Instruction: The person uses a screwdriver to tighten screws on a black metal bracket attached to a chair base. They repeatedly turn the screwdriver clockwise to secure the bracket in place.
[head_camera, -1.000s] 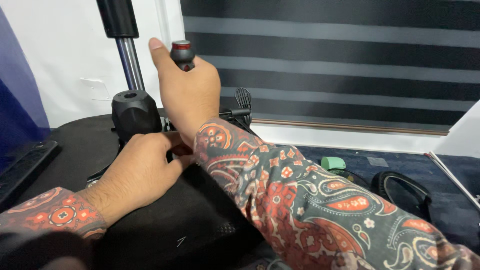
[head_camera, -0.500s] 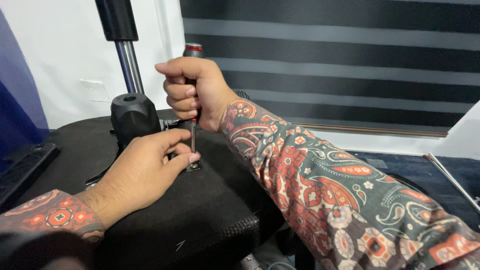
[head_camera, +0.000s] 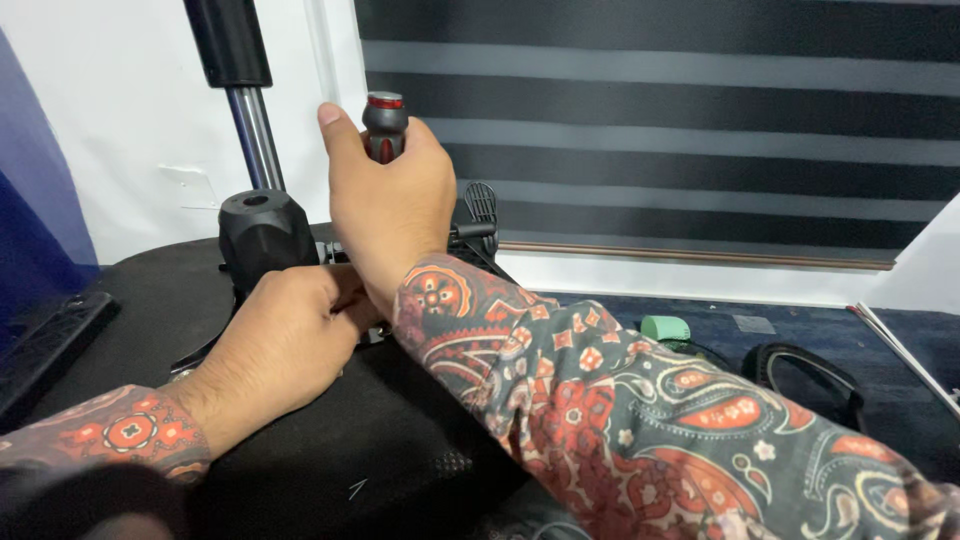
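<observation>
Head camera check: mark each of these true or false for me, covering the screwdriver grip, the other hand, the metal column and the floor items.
1. The right hand grips a black-and-red-handled screwdriver held upright. True.
2. The left hand hangs free in the air. False: it rests on the black underside of the chair seat, at the screwdriver's base.
3. A shiny metal column rises from a black plastic hub. True.
4. A small green object lies on the chair seat. False: it lies on the dark blue floor.

Black post (head_camera: 262, 235) close beside hands
</observation>
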